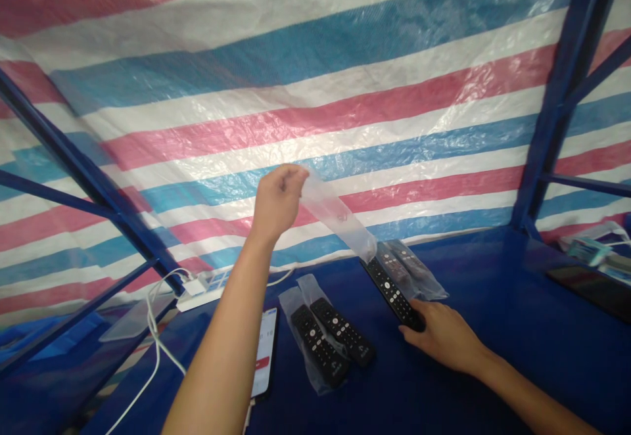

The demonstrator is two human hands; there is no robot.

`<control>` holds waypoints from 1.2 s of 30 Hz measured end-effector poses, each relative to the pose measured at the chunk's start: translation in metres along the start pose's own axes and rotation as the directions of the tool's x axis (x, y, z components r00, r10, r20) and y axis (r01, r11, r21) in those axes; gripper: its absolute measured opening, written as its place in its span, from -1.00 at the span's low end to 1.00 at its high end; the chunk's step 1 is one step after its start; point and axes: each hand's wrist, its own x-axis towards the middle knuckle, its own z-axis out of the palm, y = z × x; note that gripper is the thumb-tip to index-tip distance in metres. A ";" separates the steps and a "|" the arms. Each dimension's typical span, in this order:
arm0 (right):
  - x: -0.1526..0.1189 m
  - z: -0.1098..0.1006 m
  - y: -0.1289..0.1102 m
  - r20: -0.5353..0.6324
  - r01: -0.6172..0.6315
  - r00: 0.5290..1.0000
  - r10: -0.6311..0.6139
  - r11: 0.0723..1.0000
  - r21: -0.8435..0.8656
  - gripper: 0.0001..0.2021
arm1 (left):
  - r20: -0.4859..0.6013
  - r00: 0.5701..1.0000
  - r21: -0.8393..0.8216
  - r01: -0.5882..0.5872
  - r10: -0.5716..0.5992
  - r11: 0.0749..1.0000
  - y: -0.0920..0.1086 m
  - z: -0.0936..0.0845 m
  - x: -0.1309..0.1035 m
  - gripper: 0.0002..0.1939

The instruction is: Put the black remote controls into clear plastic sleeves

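My left hand (280, 202) is raised and pinches the far end of a clear plastic sleeve (340, 217). The sleeve stretches down to the right, its lower end around the top of a black remote control (387, 285). My right hand (444, 333) grips that remote by its near end. Two more remotes, a left one (319, 344) and a right one (342, 331), lie partly inside clear sleeves on the blue table (473, 369). Behind the held remote lie other bagged remotes (411, 267), blurred by their plastic.
A phone (265, 353) with its screen lit lies partly behind my left forearm. White cables run from a power strip (200, 296) at the left. A dark flat device (591, 288) rests at the right. Blue metal posts (552, 106) and a striped sheet (315, 119) stand behind.
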 end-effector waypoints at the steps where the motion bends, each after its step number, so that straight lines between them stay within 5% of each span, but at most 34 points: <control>1: 0.000 -0.001 0.000 -0.004 -0.007 1.000 0.007 1.000 0.002 -0.84 | 0.014 0.998 -0.070 0.070 -0.069 0.995 -0.011 0.000 -0.001 -0.71; 5: 0.001 -0.001 0.001 -0.024 -0.018 1.000 0.018 1.000 0.021 -0.83 | 0.218 0.903 -0.060 0.392 -0.371 0.918 -0.065 0.020 -0.027 -0.60; 11: 0.002 0.000 0.000 -0.024 -0.011 1.000 0.012 0.999 0.036 -0.84 | 0.428 0.754 0.207 0.456 -0.499 0.865 -0.122 0.063 -0.099 -0.68; 14: 0.002 0.000 -0.008 0.004 -0.018 1.000 0.018 1.000 0.021 -0.85 | 0.454 0.718 0.331 0.415 -0.528 0.848 -0.138 0.072 -0.119 -0.74; 27: 0.009 0.001 -0.056 0.131 0.025 0.991 -0.007 0.990 -0.136 -0.78 | 0.492 0.667 0.557 0.254 -0.560 0.791 -0.152 0.073 -0.137 -0.78; 36: 0.012 0.002 -0.047 0.119 0.060 0.992 -0.042 0.987 -0.146 -0.67 | 0.436 0.714 0.605 0.219 -0.548 0.766 -0.147 0.078 -0.140 -0.75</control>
